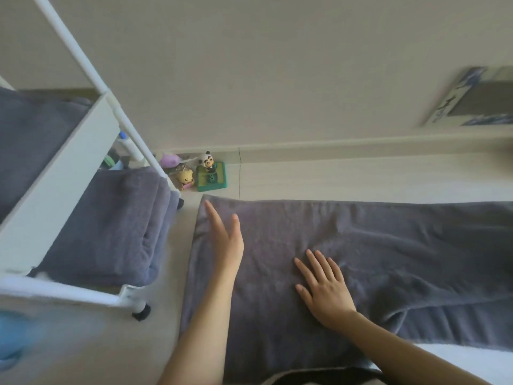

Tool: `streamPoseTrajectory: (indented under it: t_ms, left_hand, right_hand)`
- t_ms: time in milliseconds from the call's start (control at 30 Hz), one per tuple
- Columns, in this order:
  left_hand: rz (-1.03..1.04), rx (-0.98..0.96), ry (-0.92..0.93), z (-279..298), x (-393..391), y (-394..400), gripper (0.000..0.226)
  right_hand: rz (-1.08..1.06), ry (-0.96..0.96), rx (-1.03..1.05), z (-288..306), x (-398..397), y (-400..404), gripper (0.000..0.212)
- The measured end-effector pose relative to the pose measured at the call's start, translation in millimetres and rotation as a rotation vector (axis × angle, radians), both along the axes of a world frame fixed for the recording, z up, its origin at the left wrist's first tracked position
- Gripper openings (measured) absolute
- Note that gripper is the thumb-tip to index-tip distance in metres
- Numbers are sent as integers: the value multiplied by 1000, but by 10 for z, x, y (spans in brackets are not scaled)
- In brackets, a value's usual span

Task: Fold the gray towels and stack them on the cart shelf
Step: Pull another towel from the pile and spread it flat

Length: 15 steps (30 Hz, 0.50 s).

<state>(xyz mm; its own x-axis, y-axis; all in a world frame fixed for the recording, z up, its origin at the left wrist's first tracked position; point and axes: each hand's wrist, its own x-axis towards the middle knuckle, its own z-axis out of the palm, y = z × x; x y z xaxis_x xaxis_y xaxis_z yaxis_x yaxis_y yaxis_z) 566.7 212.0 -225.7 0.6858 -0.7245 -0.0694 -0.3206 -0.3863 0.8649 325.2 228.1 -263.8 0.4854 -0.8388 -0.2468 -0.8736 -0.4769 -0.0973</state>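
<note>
— Nearest us are the two bare forearms, reaching out over the gray towel (374, 245) spread on the floor. See the right hand (326, 290)? It lies flat on the cloth with its fingers apart, gripping nothing.

— And the left hand (226, 237)?

— It's out toward the towel's far left corner, fingers straight and close together, on or just above the cloth; I can't tell which. It holds nothing either.

— So which step is this?

— Smoothing, I'd say, before the first fold. The towel lies full length, running out of sight to the right, and it is rumpled around the middle.

— What does the next move call for?

— Probably taking one short end, both corners, and carrying it across to the other end so the edges meet. It's soft and floppy, so the creases want pressing out first or the fold will bunch.

— How many towels do you count?

— One being worked on the floor. On the lower cart shelf (126, 294) just to its left sits a folded stack (111, 226); I make out at least two layers, but can't count exactly. More gray cloth (30, 140) lies on the shelf above.

— Anything else?

— Against the wall, three small toys: a panda figure (207, 161) on a green base, a yellow one (184, 177) and a purple one (170, 159).
</note>
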Motion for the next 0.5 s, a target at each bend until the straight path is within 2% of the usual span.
streamPoseTrajectory:
  t_ms: [67, 133, 267, 333, 400, 500]
  left_hand:
    - [-93, 92, -103, -50, -49, -22, 71]
    - [-281, 205, -240, -131, -280, 46, 65]
    - [-524, 427, -614, -351, -530, 326, 67]
    - [-512, 479, -716, -477, -439, 398, 62]
    - [-479, 535, -729, -494, -296, 405, 63]
    - [-459, 601, -768, -482, -79, 406, 69]
  right_hand:
    - [1, -6, -1, 11, 24, -18, 60]
    - [-1, -16, 1, 12, 77, -37, 60]
    - [13, -20, -13, -16, 182, -81, 60]
    - [22, -70, -15, 17, 160, -106, 59]
    - [24, -161, -67, 98, 101, -164, 59]
    - [-165, -183, -179, 160, -91, -221, 54]
